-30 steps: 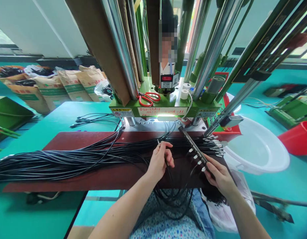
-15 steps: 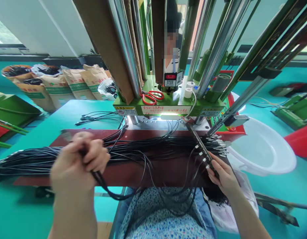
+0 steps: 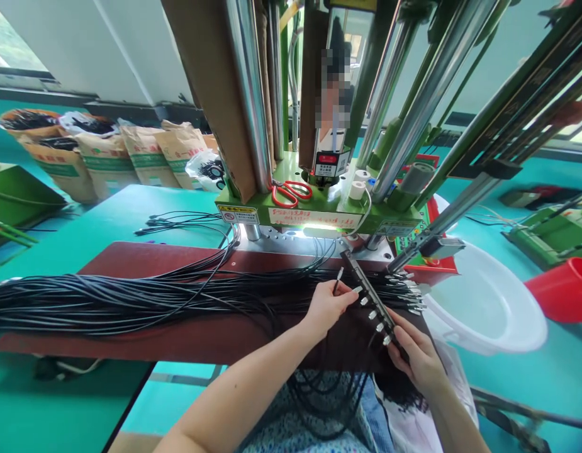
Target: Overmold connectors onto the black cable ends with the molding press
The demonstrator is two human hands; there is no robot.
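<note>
My right hand (image 3: 419,357) is closed around the lower end of a long dark metal bar (image 3: 372,293) that slants up toward the machine. Several silver plug ends (image 3: 372,314) stick out along the bar's left side. Beside its upper half, my left hand (image 3: 324,309) pinches a thin black cable, whose metal plug (image 3: 340,274) points up past the fingers. Another pale plug tip shows at the fingertips, and I cannot tell whether hand or bar holds it. Black cables hang in loops (image 3: 319,402) over my lap. Behind both hands lies a thick bundle of black cables (image 3: 130,302).
The cable bundle rests on a brown board (image 3: 191,346). A green press machine (image 3: 253,214) with steel columns rises behind it, with red-handled scissors (image 3: 291,194) on its ledge. At right are a white basin (image 3: 493,340) and a red bucket (image 3: 564,289). Paper sacks (image 3: 106,160) stand at back left.
My left hand has moved from the left, where it gripped several cables, across to the bar and now pinches a cable end. The right hand still holds the bar. The view has shifted slightly.
</note>
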